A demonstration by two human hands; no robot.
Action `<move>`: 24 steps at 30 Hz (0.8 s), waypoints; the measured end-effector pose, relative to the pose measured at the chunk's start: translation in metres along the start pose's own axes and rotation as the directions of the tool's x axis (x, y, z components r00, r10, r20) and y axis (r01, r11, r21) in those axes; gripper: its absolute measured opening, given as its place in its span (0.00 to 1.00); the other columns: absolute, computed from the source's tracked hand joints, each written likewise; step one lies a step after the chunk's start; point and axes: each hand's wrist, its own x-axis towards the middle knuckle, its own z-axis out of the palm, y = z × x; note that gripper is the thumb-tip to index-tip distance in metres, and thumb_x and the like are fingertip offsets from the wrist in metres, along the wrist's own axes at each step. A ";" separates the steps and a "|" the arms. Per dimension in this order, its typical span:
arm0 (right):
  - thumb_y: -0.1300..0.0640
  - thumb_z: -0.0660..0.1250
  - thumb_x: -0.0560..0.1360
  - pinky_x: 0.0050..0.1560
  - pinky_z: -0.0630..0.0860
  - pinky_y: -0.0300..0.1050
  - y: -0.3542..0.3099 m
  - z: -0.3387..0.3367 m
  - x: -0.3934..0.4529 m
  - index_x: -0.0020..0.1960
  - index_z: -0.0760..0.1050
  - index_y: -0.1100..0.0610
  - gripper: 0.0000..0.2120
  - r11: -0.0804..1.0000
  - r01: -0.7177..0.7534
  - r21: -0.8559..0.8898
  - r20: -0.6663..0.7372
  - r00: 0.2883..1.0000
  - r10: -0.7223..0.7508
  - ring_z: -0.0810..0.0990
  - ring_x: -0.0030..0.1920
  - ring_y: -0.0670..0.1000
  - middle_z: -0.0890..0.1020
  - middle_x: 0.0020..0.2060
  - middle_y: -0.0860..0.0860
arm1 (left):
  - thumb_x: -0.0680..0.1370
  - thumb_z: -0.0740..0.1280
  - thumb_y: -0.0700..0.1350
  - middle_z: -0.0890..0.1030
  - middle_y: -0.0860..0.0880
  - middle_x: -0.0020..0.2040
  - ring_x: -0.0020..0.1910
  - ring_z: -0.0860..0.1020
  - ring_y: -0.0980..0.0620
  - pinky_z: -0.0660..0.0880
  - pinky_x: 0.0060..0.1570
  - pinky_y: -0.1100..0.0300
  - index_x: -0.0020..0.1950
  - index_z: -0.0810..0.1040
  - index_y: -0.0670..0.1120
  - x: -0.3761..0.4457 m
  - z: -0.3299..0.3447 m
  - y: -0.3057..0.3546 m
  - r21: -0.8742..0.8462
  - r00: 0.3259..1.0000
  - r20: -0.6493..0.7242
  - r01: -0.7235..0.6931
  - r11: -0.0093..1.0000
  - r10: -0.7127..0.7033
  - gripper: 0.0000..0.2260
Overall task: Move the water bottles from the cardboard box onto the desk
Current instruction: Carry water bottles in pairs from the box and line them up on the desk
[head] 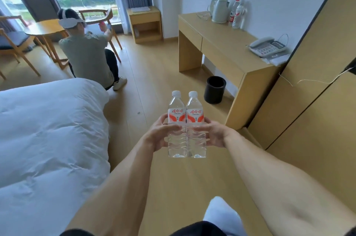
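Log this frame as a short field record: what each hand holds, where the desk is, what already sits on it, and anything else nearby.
left hand: grips left water bottle, upright
right hand: grips right water bottle, upright
bottles: side by side, touching, capped, carried above the floor
desk: ahead to the right, against the wall
on desk: kettle, two more bottles, telephone
cardboard box: not in view
nearby: black bin beside the desk, bed on the left, second person near the window
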 end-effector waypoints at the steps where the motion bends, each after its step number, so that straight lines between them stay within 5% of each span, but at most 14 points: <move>1: 0.62 0.75 0.73 0.60 0.77 0.63 -0.008 -0.002 0.013 0.70 0.71 0.51 0.29 1.000 0.002 0.011 -0.015 1.000 -0.002 0.80 0.61 0.61 0.81 0.62 0.57 | 0.72 0.76 0.35 0.83 0.43 0.60 0.57 0.83 0.40 0.77 0.53 0.29 0.69 0.72 0.52 0.015 -0.006 0.008 0.001 1.000 0.012 0.003 1.000 -0.003 0.29; 24: 0.62 0.75 0.72 0.61 0.77 0.65 -0.275 -0.075 0.385 0.69 0.73 0.51 0.28 1.000 0.029 0.003 0.098 0.995 -0.029 0.80 0.61 0.63 0.82 0.61 0.58 | 0.71 0.75 0.34 0.80 0.42 0.63 0.59 0.81 0.39 0.76 0.55 0.29 0.69 0.71 0.54 0.373 -0.103 0.245 -0.011 0.995 -0.092 -0.038 0.999 0.037 0.30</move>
